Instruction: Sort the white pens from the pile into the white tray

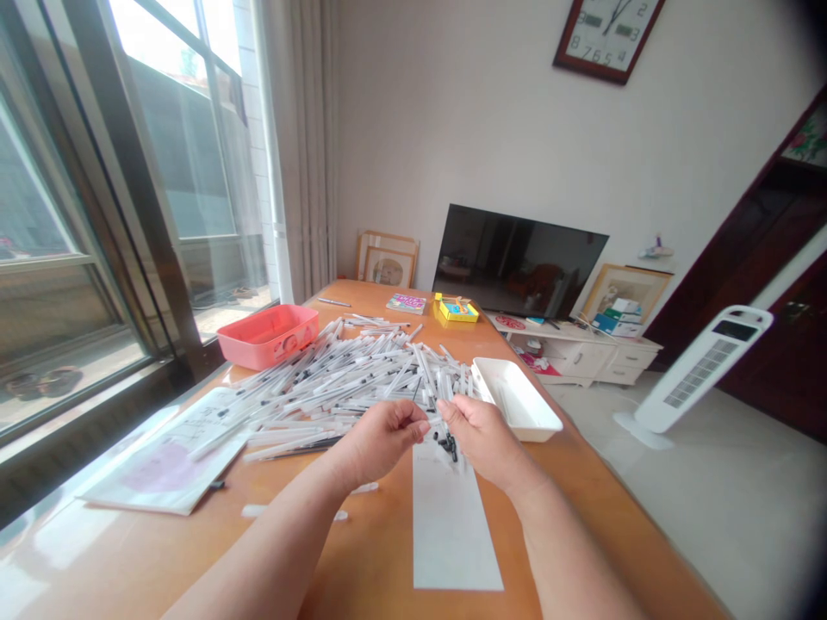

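A large pile of clear and white pens (349,370), some with dark tips, is spread over the wooden table. At its near edge my left hand (391,435) is closed in a pinch; what lies between thumb and fingers is too small to make out. My right hand (488,435) is closed just beside it, around a bunch of clear pens (445,385) whose upper ends stick out past the thumb. Black pen ends (447,444) show below the hands, over a white paper strip (452,534).
A white tray (517,400) stands right of the pile, a red plastic box (268,336) to its left. A booklet (171,456) lies at the left, with small clear pieces (253,511) near my left forearm. Farther back are a yellow box (457,310) and a pink booklet (406,303).
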Available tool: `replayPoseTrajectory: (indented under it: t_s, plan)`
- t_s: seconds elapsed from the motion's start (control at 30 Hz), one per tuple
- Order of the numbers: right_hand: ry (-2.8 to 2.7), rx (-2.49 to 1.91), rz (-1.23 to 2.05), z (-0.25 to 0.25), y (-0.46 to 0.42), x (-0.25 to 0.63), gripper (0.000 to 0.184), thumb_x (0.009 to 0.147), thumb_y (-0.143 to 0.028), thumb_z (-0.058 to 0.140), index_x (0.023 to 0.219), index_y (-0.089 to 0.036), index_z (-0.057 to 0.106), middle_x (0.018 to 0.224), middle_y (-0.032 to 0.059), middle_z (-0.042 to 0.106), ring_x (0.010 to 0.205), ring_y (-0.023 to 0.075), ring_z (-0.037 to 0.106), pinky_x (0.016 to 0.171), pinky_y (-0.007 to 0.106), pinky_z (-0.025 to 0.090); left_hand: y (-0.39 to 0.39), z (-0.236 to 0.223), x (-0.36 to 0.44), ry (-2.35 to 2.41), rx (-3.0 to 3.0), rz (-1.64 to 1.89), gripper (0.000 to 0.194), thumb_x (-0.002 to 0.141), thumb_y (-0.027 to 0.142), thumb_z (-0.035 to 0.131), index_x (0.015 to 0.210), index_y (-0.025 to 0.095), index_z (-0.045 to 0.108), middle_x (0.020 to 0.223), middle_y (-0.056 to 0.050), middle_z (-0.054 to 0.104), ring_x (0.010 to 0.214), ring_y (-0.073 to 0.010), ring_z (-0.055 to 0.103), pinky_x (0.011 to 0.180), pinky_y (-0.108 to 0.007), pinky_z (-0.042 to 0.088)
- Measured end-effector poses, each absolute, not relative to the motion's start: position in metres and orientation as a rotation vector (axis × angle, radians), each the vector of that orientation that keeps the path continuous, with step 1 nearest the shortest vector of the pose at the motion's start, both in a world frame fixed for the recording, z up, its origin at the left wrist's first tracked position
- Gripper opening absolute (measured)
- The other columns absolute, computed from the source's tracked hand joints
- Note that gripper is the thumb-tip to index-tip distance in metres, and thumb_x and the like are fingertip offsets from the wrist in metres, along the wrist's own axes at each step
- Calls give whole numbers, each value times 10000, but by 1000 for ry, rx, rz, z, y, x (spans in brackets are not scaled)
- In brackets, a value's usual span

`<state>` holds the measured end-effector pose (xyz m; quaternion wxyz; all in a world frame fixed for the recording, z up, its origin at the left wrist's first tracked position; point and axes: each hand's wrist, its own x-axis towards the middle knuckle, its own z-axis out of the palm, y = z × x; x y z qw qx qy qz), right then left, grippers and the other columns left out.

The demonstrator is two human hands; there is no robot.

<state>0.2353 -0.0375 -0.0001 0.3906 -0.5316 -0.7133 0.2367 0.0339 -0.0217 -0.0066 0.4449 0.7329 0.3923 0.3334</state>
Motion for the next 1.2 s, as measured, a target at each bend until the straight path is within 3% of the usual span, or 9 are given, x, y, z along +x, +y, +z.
replayPoseTrajectory:
  t_s: [0.1, 0.3, 0.43, 0.63, 0.77, 0.9, 1.0, 1.2]
  plan:
    - [-1767, -1365, 648, 1, -37, 236, 493, 935, -615, 438, 641, -219, 458, 553, -39, 460, 557, 140, 438, 550, 253, 339, -23, -6, 34, 973, 1826, 823, 328, 867, 494, 570, 845, 181, 666, 751, -22, 627, 720, -164, 538, 672, -271, 417]
    - [-1782, -1289, 790, 7, -40, 238, 357, 947, -533, 469, 805, -221, 570, 712, -3, 637, 632, 158, 547, 602, 257, 400, -21, -6, 34, 1030, 1815, 805, 326, 878, 492, 553, 808, 187, 646, 739, -18, 633, 702, -163, 538, 659, -271, 405]
    - [-1841, -1321, 645, 3, -39, 237, 361, 950, -488, 479, 710, -220, 499, 630, -23, 562, 611, 147, 490, 580, 247, 357, -19, -10, 34, 1030, 1872, 814, 303, 883, 466, 551, 827, 185, 650, 710, 1, 590, 674, -147, 489, 632, -260, 376]
    - [-1799, -1378, 609, -2, -36, 236, 475, 947, -585, 440, 646, -217, 426, 576, -39, 442, 572, 134, 408, 547, 245, 314, -20, -10, 36, 1023, 1977, 860, 288, 911, 447, 518, 864, 191, 641, 725, 10, 574, 685, -141, 472, 627, -253, 362]
    - [-1766, -1349, 714, 3, -38, 236, 483, 977, -593, 358, 705, -219, 499, 607, -21, 546, 607, 151, 515, 601, 254, 377, -20, -9, 35, 1031, 1950, 845, 310, 923, 466, 498, 831, 191, 609, 718, 12, 567, 694, -143, 492, 637, -250, 374]
    - [-1801, -1305, 780, 5, -40, 237, 400, 975, -554, 405, 799, -220, 539, 725, -4, 641, 642, 152, 554, 621, 255, 401, -19, -10, 33, 1037, 1917, 817, 337, 931, 476, 478, 808, 186, 597, 717, 6, 578, 693, -146, 511, 648, -256, 386]
    - [-1826, -1310, 758, 3, -39, 237, 382, 970, -534, 425, 778, -218, 517, 697, -12, 613, 639, 149, 532, 605, 250, 385, -18, -12, 33, 1042, 1936, 833, 309, 920, 454, 502, 817, 183, 606, 713, 8, 572, 688, -144, 503, 638, -252, 382]
    - [-1818, -1379, 631, -4, -34, 235, 421, 968, -543, 409, 697, -220, 419, 606, -46, 418, 599, 135, 402, 555, 245, 311, -21, -12, 38, 1072, 2021, 979, 191, 904, 362, 536, 862, 198, 626, 754, 4, 604, 714, -149, 531, 642, -243, 391]
